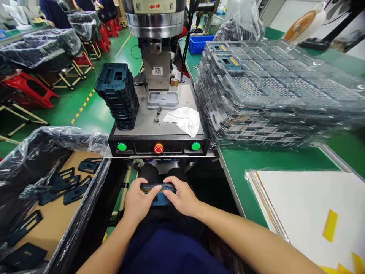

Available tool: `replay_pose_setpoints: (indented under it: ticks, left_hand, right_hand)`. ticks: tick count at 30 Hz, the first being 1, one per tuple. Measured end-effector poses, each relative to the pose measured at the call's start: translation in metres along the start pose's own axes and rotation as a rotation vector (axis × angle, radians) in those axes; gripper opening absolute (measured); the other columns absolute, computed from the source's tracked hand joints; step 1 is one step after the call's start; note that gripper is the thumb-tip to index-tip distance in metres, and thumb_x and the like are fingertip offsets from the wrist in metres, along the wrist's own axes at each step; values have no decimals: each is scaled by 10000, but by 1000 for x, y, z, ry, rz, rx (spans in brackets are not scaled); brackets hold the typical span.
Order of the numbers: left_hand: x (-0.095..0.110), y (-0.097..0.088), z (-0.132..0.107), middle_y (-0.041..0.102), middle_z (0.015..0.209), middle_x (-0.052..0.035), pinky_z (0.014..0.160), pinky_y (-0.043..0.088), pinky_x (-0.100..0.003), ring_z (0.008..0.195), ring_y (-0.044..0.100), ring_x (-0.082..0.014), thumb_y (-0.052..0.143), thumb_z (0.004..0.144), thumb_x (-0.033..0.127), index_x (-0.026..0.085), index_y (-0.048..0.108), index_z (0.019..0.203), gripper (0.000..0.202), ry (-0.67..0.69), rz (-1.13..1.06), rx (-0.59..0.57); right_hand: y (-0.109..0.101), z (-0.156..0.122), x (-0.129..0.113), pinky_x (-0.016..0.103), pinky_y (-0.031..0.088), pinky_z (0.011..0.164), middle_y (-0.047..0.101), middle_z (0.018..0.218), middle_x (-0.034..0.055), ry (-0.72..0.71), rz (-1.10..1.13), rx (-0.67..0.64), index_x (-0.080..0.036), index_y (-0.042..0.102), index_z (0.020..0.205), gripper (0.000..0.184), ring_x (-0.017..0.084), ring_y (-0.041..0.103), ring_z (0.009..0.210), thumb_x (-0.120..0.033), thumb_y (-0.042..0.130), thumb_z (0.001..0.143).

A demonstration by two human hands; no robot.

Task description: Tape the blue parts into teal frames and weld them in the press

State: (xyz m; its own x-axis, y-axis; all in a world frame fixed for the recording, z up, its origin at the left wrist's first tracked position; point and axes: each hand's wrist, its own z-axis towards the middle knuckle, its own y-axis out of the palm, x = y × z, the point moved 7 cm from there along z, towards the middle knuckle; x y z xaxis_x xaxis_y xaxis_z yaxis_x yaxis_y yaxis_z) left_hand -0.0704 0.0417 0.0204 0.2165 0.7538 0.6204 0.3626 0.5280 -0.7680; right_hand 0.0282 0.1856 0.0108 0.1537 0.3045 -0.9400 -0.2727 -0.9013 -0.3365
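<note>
My left hand [139, 203] and my right hand [181, 198] are both closed on a small flat dark part with a blue face [157, 192], held over my lap below the press. Thumbs press along its top edge. Just above stands the press machine [155, 45] with its grey fixture block [163, 99] on the metal plate. A stack of dark plastic frames [118, 95] rises on the plate's left side, and a white cloth [184, 118] lies on its right.
Two green buttons [122, 147] [195, 146] and a red stop button [158, 148] line the press front. Stacked clear trays [273, 95] fill the green bench at right. White sheets [308, 209] lie nearer. A lined box [57, 205] of dark frames sits left.
</note>
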Motion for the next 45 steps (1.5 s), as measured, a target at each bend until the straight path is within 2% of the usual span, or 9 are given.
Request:
replay_pose_setpoints:
  ticks: [5, 9, 13, 18, 23, 29, 37, 45]
  left_hand:
    - [-4, 0, 2, 656, 946, -60, 794, 440, -360, 821, 600, -231, 535, 792, 575, 206, 606, 946, 406, 35, -103, -5]
    - [-10, 4, 2, 670, 885, -52, 705, 438, -339, 689, 586, -203, 495, 823, 552, 204, 623, 977, 401, 8, -105, -47]
    - [-8, 3, 1, 678, 907, -68, 729, 441, -352, 756, 599, -231, 504, 815, 553, 197, 636, 979, 414, -3, -109, -59]
    - [-2, 1, -4, 680, 974, -65, 833, 445, -367, 883, 608, -249, 536, 799, 557, 206, 652, 953, 401, 35, -109, -49]
    - [-1, 1, -5, 690, 943, -66, 839, 455, -377, 866, 619, -255, 563, 775, 572, 211, 668, 927, 406, 38, -122, -53]
    - [-3, 2, -3, 689, 972, -64, 838, 444, -370, 907, 608, -256, 569, 774, 575, 210, 663, 929, 407, -7, -160, -82]
    - [-2, 2, -3, 687, 973, -62, 840, 435, -368, 907, 607, -257, 575, 762, 587, 212, 660, 927, 419, 3, -166, -77]
    - [-1, 1, -2, 688, 942, -69, 815, 443, -363, 863, 606, -255, 585, 746, 588, 201, 666, 923, 433, -20, -180, -72]
  right_hand:
    - [0, 5, 17, 280, 449, 691, 631, 837, 3, 131, 60, 16, -216, 607, 1013, 238, 148, 561, 721, -293, 588, 788]
    - [4, 6, 25, 276, 447, 675, 630, 843, 2, 170, 93, 20, -218, 617, 1006, 249, 143, 552, 709, -298, 597, 770]
    - [3, 6, 25, 277, 442, 683, 642, 852, 0, 187, 94, 38, -216, 626, 959, 223, 140, 553, 710, -311, 604, 759]
    - [1, 5, 25, 253, 418, 631, 616, 752, -23, 225, 52, 64, -210, 618, 859, 196, 123, 526, 654, -362, 638, 738]
    - [1, 3, 28, 230, 371, 555, 596, 705, -37, 236, 18, 81, -213, 609, 824, 224, 109, 497, 607, -397, 673, 714]
    - [0, 6, 28, 245, 388, 588, 623, 735, -11, 230, 20, 70, -209, 640, 827, 199, 122, 517, 635, -398, 620, 767]
    - [-4, 6, 25, 238, 362, 552, 597, 698, -27, 250, 17, 98, -209, 627, 804, 228, 111, 487, 599, -426, 653, 738]
    - [-3, 5, 21, 250, 401, 596, 609, 724, -22, 207, 23, 79, -214, 623, 848, 199, 121, 511, 627, -390, 632, 755]
